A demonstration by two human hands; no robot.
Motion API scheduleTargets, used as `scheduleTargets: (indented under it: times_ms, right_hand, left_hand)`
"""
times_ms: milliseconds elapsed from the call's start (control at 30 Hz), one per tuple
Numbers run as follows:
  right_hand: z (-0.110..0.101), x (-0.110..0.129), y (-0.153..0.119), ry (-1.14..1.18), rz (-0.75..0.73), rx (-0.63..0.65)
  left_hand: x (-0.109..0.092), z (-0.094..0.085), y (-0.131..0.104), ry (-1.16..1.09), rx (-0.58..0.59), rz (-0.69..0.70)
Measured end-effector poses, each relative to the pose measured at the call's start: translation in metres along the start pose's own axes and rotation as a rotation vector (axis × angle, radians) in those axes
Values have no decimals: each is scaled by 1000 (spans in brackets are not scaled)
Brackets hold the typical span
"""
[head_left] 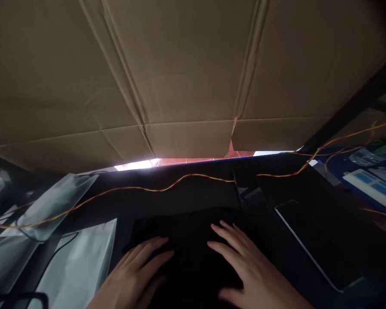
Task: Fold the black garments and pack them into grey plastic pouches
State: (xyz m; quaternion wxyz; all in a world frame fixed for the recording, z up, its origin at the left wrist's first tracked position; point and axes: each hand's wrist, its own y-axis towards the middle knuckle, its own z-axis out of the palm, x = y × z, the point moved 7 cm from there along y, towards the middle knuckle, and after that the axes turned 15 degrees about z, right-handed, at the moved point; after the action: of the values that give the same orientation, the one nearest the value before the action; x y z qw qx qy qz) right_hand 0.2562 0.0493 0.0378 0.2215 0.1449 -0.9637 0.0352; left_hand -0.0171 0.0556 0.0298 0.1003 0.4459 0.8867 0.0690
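Note:
My left hand (137, 268) and my right hand (241, 262) rest a little apart at the lower middle of the head view. Between and beneath them lies a very dark piece, probably cloth (189, 253), whose edges barely stand out from the black tabletop (186, 197). The fingers of both hands are stretched out over it, and neither shows anything in its grasp. To the right of my right hand is a flat, dark, phone-like slab (315, 244) with a pale rim. A smaller black glossy object (247, 186) lies behind it.
Clear plastic bags (58, 206) and a white packet (80, 257) are at left, with a black cord (53, 257). A red-and-yellow twisted wire (186, 175) crosses the table. Brown cardboard (186, 64) hangs at the back. A blue-and-white package (369, 186) lies far right.

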Motion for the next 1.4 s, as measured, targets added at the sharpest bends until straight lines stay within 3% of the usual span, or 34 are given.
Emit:
scheduleTargets:
  times_ms: [100,167,300,433,533,633,733,867,1000,1167,1300,1400]
  right_hand:
    - [-7,-11,-9,-75,-68,81]
    - [-17,-11,-6,-97,-92,73]
    - [-26,7,9,-109,-56,-104]
    - [3,28,20,-128,-45,-191]
    - [28,22,22,-133,-24,-137]
    - [34,6,22,-106,23,-96]
    - [31,-5,24,-88,64,-84]
    - [25,0,32,-76,99,-113]
    - [24,9,33,-65,13,-92]
    - [21,-3,27,-67,-18,-17]
    - [-2,-7,34,-91,-37,-123]
    - [-18,-15,55,-129,16,-233]
  left_hand:
    - [1,17,-32,-44,109,36]
    - [0,19,-37,-53,161,69]
    - [-12,-2,-7,-11,132,171]
    - [-22,-10,32,76,-3,97]
    - [-23,6,38,216,-83,-6]
    - [-20,23,33,287,-81,-57]
    - [-15,27,33,306,-63,-79]
    - [-11,27,43,303,-57,-75]
    - [-3,30,45,303,-73,-103]
    - [3,31,35,314,-97,-147]
    - [12,21,38,283,-59,-178]
    - [33,7,46,299,-11,-235]
